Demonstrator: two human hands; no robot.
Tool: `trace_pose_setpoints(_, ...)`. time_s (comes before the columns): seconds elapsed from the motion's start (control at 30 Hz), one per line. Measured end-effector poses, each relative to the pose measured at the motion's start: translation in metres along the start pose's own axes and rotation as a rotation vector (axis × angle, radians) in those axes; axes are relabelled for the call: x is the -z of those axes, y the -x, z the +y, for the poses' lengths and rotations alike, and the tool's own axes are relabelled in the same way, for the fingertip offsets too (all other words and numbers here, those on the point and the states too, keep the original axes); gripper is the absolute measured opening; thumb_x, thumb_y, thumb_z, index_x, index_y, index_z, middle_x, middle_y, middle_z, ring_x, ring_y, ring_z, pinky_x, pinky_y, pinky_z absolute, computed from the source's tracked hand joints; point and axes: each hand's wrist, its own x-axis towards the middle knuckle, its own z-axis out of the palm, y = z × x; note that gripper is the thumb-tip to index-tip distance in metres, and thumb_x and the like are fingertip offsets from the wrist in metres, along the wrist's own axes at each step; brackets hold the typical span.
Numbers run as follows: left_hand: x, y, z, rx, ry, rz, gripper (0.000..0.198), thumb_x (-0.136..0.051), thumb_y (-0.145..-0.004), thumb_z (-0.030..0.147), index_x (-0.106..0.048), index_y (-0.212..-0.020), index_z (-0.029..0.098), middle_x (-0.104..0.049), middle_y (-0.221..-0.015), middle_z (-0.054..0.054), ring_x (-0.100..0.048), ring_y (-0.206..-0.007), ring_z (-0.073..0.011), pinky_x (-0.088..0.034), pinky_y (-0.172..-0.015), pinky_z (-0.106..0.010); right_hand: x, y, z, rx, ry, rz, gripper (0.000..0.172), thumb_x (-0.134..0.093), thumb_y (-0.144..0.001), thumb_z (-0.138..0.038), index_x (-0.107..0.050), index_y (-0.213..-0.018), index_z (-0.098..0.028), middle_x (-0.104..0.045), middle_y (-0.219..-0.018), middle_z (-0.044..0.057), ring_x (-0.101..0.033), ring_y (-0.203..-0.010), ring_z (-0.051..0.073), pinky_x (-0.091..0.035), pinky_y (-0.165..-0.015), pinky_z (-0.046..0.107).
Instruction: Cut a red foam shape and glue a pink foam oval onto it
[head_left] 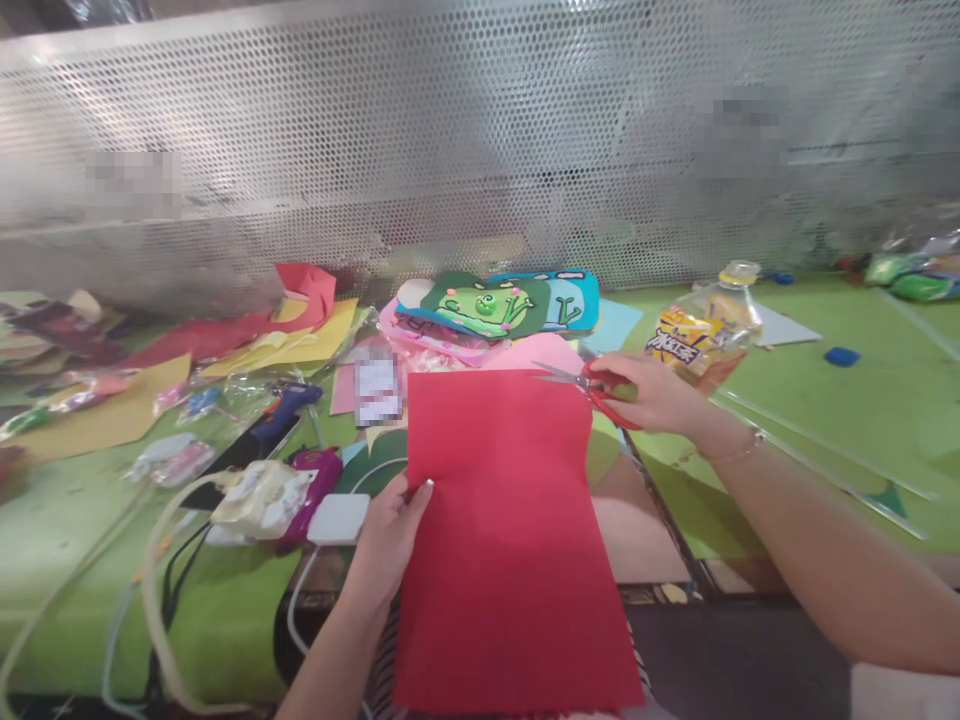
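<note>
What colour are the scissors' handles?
The handles are red, held in the right hand; the head view, the only one, shows this.

The left hand (390,530) pinched the left edge of a red sheet (502,540), thumb on its face. The right hand (652,392) held red-handled scissors (589,379), their blades parted at the sheet's upper edge, toward its right corner. A plastic bottle (701,330) with a yellow label stood just beyond that hand on the green desk (802,430). A painted green-and-blue panel (495,303) lay behind the sheet; a blue glue gun (289,408) and a white square adapter (339,519) lay to the left, before a perforated metal screen (450,120).
</note>
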Motion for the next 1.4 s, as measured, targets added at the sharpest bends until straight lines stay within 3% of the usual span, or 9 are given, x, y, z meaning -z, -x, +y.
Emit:
trace_pose_setpoints(0.37,0.0,0.0,-0.001,-0.002,-0.016,0.011,0.036,-0.065,-0.075,0.044,-0.064,-0.097,0.016,-0.071,-0.092,-0.008,-0.067,-0.079,-0.0241,-0.052,-0.075,-0.034,0.001,-0.001,0.002,-0.006,0.087,0.005,0.022,-0.055,-0.08,-0.034,-0.06,-0.097,-0.019,-0.067,-0.087,0.006,-0.062,-0.072,0.016,-0.049,-0.065,0.027)
trace_pose_setpoints(0.87,0.002,-0.001,-0.001,-0.011,0.012,-0.002,0.032,-0.066,-0.075,0.039,-0.065,-0.098,0.016,-0.071,-0.092,-0.009,-0.068,-0.083,-0.0251,-0.05,-0.082,-0.036,0.003,-0.001,0.002,0.003,0.084,0.034,0.02,-0.057,-0.077,-0.029,-0.061,-0.095,-0.02,-0.069,-0.087,0.006,-0.063,-0.07,0.016,-0.05,-0.065,0.028)
trace_pose_setpoints(1.13,0.0,0.0,0.0,0.007,-0.02,0.021,0.042,-0.067,-0.073,0.043,-0.064,-0.102,0.013,-0.07,-0.094,-0.012,-0.067,-0.084,-0.028,-0.052,-0.073,-0.035,0.003,-0.002,0.004,-0.009,0.055,0.018,0.022,-0.057,-0.077,-0.029,-0.061,-0.096,-0.019,-0.068,-0.085,0.006,-0.063,-0.069,0.016,-0.051,-0.064,0.027)
trace_pose_setpoints(1.4,0.002,0.0,-0.001,0.028,-0.031,0.009,0.044,-0.067,-0.073,0.044,-0.063,-0.106,0.014,-0.071,-0.092,-0.011,-0.067,-0.086,-0.0283,-0.052,-0.074,-0.036,0.002,0.0,0.01,-0.021,0.035,-0.002,0.021,-0.057,-0.078,-0.032,-0.061,-0.095,-0.021,-0.069,-0.087,0.006,-0.065,-0.072,0.017,-0.053,-0.065,0.029)
